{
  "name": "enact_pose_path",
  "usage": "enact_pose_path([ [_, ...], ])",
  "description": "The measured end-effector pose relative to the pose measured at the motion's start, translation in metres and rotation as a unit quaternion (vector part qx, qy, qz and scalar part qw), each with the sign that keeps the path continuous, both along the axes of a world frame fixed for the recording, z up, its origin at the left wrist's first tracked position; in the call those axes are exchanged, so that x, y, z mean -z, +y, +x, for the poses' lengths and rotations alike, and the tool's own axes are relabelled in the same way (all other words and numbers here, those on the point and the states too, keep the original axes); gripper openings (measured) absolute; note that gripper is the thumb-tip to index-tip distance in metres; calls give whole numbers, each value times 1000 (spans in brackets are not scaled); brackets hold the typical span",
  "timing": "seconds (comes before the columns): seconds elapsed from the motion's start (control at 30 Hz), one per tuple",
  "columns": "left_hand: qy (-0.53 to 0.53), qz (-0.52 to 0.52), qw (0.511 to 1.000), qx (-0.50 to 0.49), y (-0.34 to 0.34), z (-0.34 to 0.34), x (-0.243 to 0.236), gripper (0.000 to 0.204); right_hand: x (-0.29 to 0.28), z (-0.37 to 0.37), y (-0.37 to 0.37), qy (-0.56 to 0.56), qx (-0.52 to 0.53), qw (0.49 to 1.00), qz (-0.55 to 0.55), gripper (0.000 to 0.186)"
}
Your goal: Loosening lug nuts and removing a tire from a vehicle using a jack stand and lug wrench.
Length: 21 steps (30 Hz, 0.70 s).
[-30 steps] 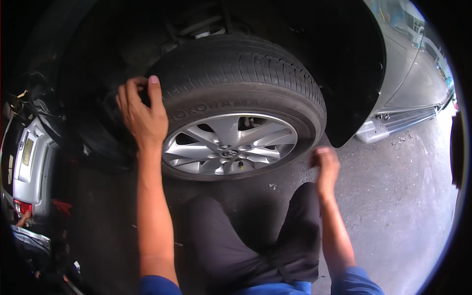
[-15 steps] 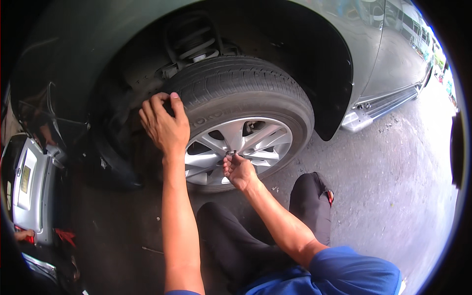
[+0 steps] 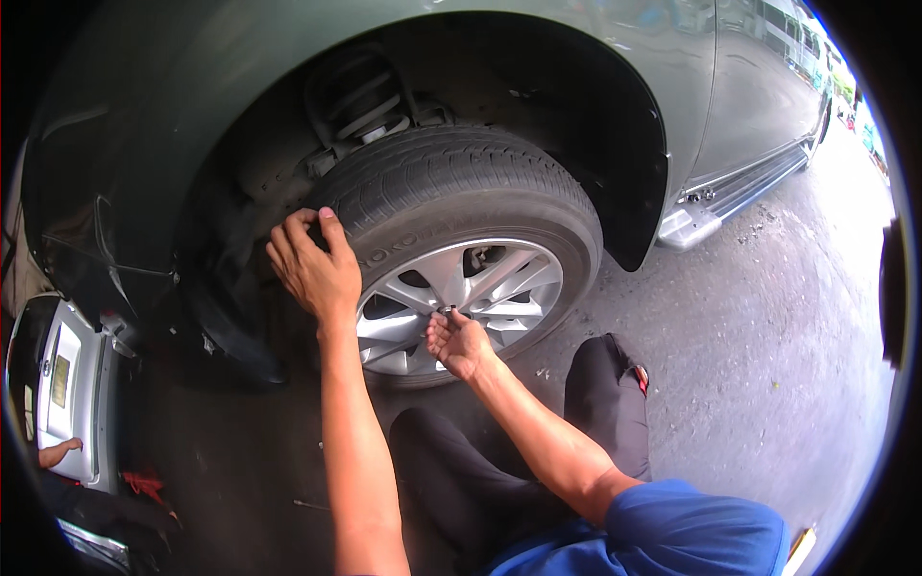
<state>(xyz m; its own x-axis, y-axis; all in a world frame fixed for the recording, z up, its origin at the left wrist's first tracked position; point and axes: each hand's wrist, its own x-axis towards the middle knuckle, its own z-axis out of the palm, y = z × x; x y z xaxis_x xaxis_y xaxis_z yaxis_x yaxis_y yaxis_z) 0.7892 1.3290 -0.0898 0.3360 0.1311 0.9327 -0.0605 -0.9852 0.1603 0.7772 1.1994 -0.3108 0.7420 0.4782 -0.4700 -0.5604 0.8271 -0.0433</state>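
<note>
A wheel with a black tire (image 3: 461,173) and a silver spoked rim (image 3: 519,278) sits under the fender of a grey-green car. My left hand (image 3: 315,274) grips the tire's left edge, its fingers bent over the tread. At the middle of the rim, my right hand (image 3: 463,346) has thumb and forefinger pinched at a small metal piece, seemingly a lug nut (image 3: 448,309). Its other fingers are loosely curled, palm up. The fingertips partly cover the piece, so I cannot tell how far it is seated.
A coil spring (image 3: 370,106) shows above the tire inside the dark wheel arch. A side step (image 3: 691,226) juts out at right. My bent knees (image 3: 607,384) are close below the wheel. Another person's hand (image 3: 60,451) rests by a silver vehicle (image 3: 67,384) at far left.
The view has shifted slightly, so the wheel sits a little lower and further left. Both my hands stay at the same places on it. The other person's hand has moved slightly up.
</note>
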Motion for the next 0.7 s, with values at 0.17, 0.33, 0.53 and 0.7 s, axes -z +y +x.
enact_pose_path([
  [0.17, -14, 1, 1000, 16, 1, 3, 2, 28, 1, -6, 13, -18, 86, 989, -120, 39],
  [0.33, -4, -5, 1000, 11, 0, 0, 1, 29, 8, -6, 3, -57, -31, 998, 26, 47],
  [0.53, 19, -19, 1000, 3, 0, 1, 2, 31, -1, -10, 15, -14, 59, 996, -72, 44],
  [0.7, -7, -8, 1000, 22, -8, 7, 4, 30, 10, -4, 5, -11, 51, 998, 44, 34],
])
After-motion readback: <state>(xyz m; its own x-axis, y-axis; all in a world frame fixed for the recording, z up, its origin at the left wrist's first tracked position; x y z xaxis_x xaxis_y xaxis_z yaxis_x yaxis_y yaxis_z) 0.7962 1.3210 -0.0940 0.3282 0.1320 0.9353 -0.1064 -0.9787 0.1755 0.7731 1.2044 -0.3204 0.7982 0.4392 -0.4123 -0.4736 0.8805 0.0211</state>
